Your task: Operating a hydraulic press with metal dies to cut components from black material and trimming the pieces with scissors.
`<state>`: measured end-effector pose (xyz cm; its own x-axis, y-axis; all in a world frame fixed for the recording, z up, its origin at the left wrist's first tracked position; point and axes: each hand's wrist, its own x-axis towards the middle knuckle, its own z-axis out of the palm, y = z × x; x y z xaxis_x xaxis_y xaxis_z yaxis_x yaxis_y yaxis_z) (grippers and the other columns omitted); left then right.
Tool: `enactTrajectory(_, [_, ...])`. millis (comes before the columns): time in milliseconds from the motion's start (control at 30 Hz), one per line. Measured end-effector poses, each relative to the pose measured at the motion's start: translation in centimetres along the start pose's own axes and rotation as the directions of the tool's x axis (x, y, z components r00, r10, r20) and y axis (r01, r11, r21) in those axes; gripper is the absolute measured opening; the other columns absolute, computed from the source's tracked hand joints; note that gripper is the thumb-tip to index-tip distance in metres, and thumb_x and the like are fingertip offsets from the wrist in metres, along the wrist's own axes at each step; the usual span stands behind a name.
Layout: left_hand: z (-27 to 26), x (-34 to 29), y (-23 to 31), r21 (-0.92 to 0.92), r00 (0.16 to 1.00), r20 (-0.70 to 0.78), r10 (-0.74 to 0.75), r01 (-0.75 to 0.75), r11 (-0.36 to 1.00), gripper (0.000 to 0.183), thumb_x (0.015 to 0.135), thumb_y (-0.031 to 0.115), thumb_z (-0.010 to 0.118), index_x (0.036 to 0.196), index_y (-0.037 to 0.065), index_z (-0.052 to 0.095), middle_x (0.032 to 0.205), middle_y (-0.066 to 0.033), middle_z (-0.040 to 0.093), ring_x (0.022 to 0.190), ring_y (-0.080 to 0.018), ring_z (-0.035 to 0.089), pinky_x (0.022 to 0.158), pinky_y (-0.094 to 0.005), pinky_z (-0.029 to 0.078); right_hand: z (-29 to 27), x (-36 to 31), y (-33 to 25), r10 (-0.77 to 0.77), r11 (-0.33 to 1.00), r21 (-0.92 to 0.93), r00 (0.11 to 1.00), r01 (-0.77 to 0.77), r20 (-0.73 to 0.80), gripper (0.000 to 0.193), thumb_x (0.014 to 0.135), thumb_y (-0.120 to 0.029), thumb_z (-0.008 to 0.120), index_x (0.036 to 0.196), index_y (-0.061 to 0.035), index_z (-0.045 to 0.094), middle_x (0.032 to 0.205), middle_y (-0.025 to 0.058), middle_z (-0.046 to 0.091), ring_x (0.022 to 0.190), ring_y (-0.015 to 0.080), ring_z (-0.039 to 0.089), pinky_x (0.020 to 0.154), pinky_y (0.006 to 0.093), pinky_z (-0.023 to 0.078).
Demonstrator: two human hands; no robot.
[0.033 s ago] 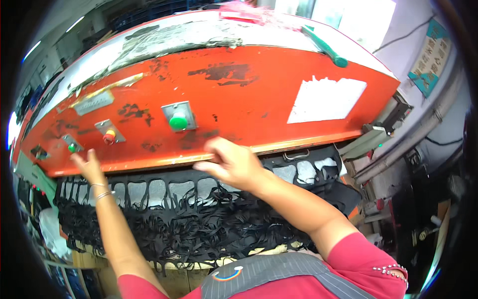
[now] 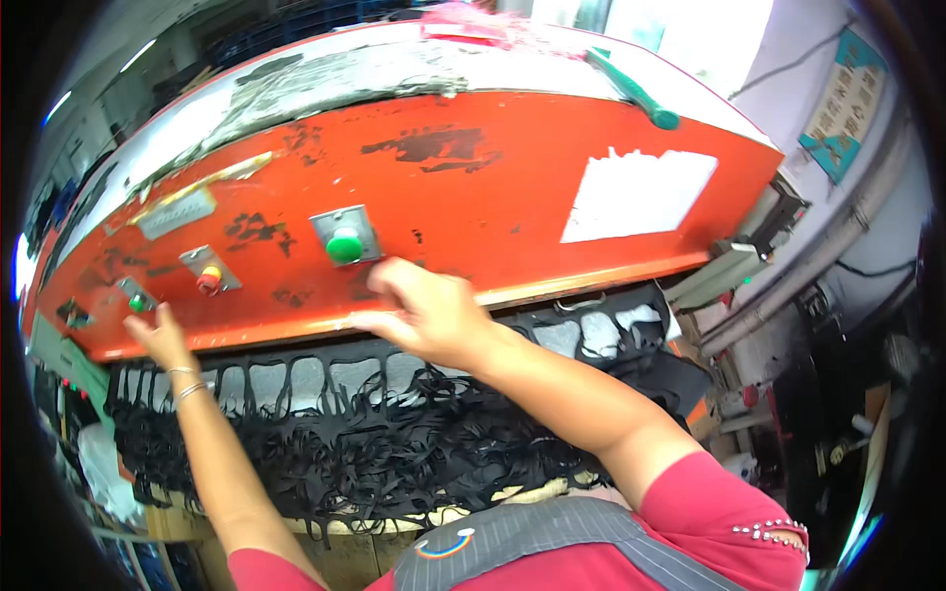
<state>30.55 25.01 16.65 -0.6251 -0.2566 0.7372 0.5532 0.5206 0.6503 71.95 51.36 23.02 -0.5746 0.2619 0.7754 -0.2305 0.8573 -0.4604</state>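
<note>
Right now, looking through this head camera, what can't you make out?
All in the head view:
Whether the left hand touches the small green button: too small and blurred.
Exact fingertips of the right hand: blurred.
Some black strips: hidden behind the right forearm.
Space under the orange machine: hidden by its front.
Outside the window: lost in glare.

The person wears a crimson short-sleeved shirt (image 2: 690,497), one sleeve trimmed with round silvery beads (image 2: 774,529) around a cut-out. Over it sits a dark grey pinstriped apron (image 2: 562,522) bearing a rainbow motif (image 2: 448,547). Thin silvery bangles (image 2: 191,390) circle the wrist above the bare left hand (image 2: 163,338).
</note>
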Motion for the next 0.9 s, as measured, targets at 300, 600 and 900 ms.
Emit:
enactTrajectory(300, [-8.4, -2.1, -1.1, -0.314, 0.853, 0.521, 0.042, 0.146, 0.938, 0.041, 0.096, 0.02, 0.051, 0.133, 0.001, 0.05, 0.128, -0.0135, 0.056, 0.114, -0.0195, 0.053, 0.1, -0.0325, 0.038, 1.8, -3.2, -1.7, 0.083, 0.994, 0.057, 0.98, -0.095, 0.18, 0.028, 0.086, -0.028, 0.066, 0.088, -0.0076, 0.047, 0.066, 0.0138, 0.06, 0.063, 0.037, 0.061, 0.054, 0.0445, 0.047])
enactTrajectory(600, [-19.2, -32.7, 21.9, -0.655, 0.145, 0.756, 0.638, 0.169, 0.737, 0.017, 0.079, 0.011, 0.071, 0.094, 0.003, 0.071, 0.089, -0.0129, 0.07, 0.081, -0.0257, 0.068, 0.073, -0.0319, 0.054, -7.1, -19.6, -5.2, 0.421, 0.906, -0.379, 0.312, -0.188, 0.852, 0.053, 0.068, -0.047, 0.076, 0.089, -0.0005, 0.06, 0.095, 0.0166, 0.063, 0.091, 0.035, 0.062, 0.076, 0.0442, 0.05])
enactTrajectory(900, [-18.5, -39.0, 25.2, -0.465, 0.157, 0.859, 0.488, -0.162, 0.87, 0.01, 0.074, 0.018, 0.067, 0.071, 0.009, 0.069, 0.071, -0.0077, 0.063, 0.069, -0.0289, 0.061, 0.062, -0.0393, 0.048, -6.1, -25.1, -3.6, 0.356, 0.913, -0.387, 0.714, -0.13, 0.602, 0.033, 0.054, -0.017, 0.077, 0.082, -0.0037, 0.065, 0.084, 0.0093, 0.062, 0.086, 0.0267, 0.059, 0.071, 0.0356, 0.052])
